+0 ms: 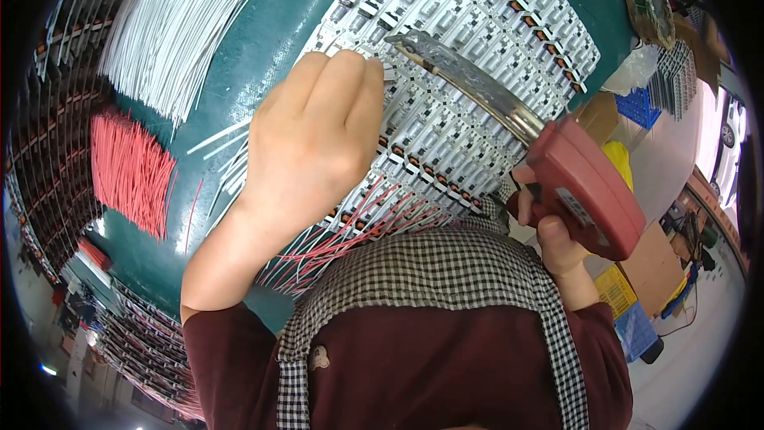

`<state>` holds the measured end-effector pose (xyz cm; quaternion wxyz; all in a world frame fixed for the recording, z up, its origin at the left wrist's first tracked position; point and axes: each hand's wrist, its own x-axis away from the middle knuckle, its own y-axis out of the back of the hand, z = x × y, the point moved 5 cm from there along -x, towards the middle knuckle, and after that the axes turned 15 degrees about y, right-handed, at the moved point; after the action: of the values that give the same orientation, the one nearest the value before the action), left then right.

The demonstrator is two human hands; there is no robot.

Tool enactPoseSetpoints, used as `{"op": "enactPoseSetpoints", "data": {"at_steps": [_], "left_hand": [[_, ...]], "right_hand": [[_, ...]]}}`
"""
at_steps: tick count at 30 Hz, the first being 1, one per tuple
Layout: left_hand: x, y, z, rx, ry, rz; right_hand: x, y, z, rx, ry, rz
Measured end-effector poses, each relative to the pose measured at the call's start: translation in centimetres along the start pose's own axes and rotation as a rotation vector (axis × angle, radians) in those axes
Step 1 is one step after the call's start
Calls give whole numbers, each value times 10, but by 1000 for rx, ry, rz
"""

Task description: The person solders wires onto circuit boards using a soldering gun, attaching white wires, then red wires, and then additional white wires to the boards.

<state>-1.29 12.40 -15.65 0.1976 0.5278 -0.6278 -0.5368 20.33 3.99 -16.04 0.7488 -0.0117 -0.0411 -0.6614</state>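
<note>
My right hand [559, 245] grips the handle of a red soldering gun [593, 187]. Its long metal tip reaches up and left over a panel of small circuit boards [446, 119] set in tight rows. Close to that tip, my left hand [318, 123] rests over the panel's left part with its fingers curled and pressed together. The back of this hand hides whatever its fingertips hold. Red and white wires [374, 211] hang from the panel's near edge, against my checked apron [414, 271]. A few loose white wires [227, 151] lie beside my left wrist.
On the green tabletop [263, 40], a bundle of white wires [183, 24] lies at the far left, with a bundle of red wires [131, 171] nearer. Stacked board panels [60, 135] line the left side. A spool [650, 12] and a blue tray [637, 107] are at right.
</note>
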Motion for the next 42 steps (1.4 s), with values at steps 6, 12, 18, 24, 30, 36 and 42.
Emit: {"op": "enactPoseSetpoints", "data": {"at_steps": [6, 12, 18, 24, 30, 36, 42], "left_hand": [[0, -1, -1, -17, -2, 20], [1, -1, -1, -43, 4, 15], [-1, -1, -3, -70, 4, 36], [0, -3, -4, -96, 0, 22], [0, -5, -1, -50, -4, 2], [3, -2, -7, 44, -53, -1], [2, -5, -11, 37, -51, 42]], "right_hand": [[6, 5, -8, 1, -19, 13], [8, 9, -8, 476, 31, 208], [9, 7, -5, 448, 68, 130], [20, 17, -5, 354, 78, 58], [11, 6, -3, -115, 11, -123], [24, 14, -9, 8, -12, -62], [38, 28, -18, 234, -39, 87]]}}
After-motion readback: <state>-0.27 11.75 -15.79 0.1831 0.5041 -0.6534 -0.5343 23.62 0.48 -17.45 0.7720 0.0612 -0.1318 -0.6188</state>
